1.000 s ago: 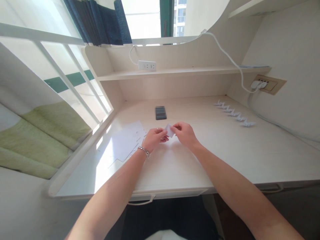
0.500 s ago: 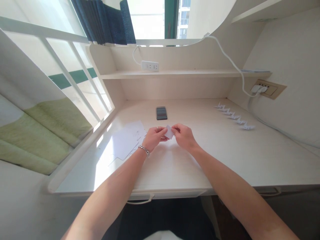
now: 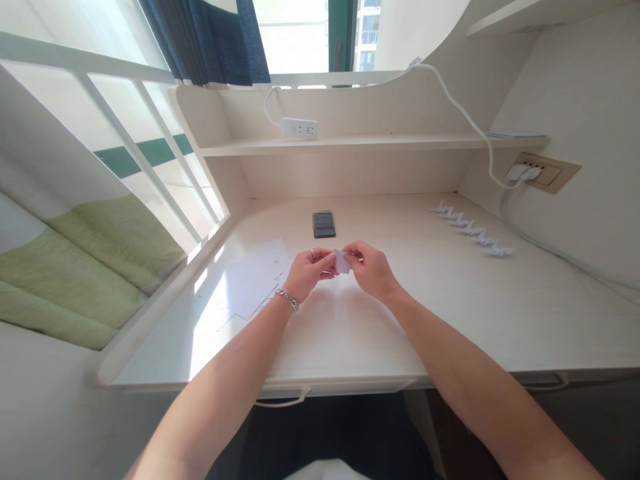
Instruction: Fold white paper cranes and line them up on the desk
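A small folded piece of white paper (image 3: 343, 262) is held up between my two hands above the middle of the desk. My left hand (image 3: 311, 270), with a ring and a chain bracelet, pinches its left edge between thumb and fingers. The fingers of my right hand (image 3: 369, 265) pinch the paper's right side near the top. Left of my hands lie white paper sheets (image 3: 255, 273) with narrow strips at their edge. Several white folded paper cranes (image 3: 470, 229) stand in a slanting row at the back right.
A dark phone-like object (image 3: 324, 225) lies on the desk (image 3: 350, 340) just beyond my hands. A white power strip (image 3: 299, 129) rests on the shelf (image 3: 370, 143) behind. Its cable (image 3: 460, 113) runs to a wall socket (image 3: 547, 172) at right.
The paper has turned slightly between my fingers, so its face looks squarer now. My right fingers have shifted a little along its edge. The whole view has moved slightly.
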The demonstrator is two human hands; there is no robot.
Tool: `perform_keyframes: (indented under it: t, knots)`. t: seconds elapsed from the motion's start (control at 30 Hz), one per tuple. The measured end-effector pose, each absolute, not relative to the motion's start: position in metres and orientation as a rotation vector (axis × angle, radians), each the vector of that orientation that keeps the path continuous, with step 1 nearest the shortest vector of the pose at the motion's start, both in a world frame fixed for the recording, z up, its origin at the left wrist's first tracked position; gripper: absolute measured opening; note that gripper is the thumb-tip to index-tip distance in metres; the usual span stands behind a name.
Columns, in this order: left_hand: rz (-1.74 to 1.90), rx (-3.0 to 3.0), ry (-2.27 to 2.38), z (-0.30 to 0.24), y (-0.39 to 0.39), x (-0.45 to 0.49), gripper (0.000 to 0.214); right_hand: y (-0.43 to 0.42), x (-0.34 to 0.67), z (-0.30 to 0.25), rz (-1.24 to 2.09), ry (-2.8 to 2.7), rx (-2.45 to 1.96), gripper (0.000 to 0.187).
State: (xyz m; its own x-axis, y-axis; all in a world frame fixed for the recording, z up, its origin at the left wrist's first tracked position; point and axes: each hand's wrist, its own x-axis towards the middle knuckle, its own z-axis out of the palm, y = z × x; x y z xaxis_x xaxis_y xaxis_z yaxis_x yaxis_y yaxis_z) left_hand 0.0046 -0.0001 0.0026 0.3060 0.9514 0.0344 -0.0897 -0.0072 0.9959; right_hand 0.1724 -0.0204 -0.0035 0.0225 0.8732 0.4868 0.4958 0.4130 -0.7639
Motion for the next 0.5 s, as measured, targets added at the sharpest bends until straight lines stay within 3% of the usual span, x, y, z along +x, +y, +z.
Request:
perform_keyframes:
  t: [0.5]
  knots:
    - [0.956,1.343,0.788,0.0024,0.0,-0.0007,0.027,-0.0141,0.1728,-0.0027,0.787,-1.459,-1.112,0.018]
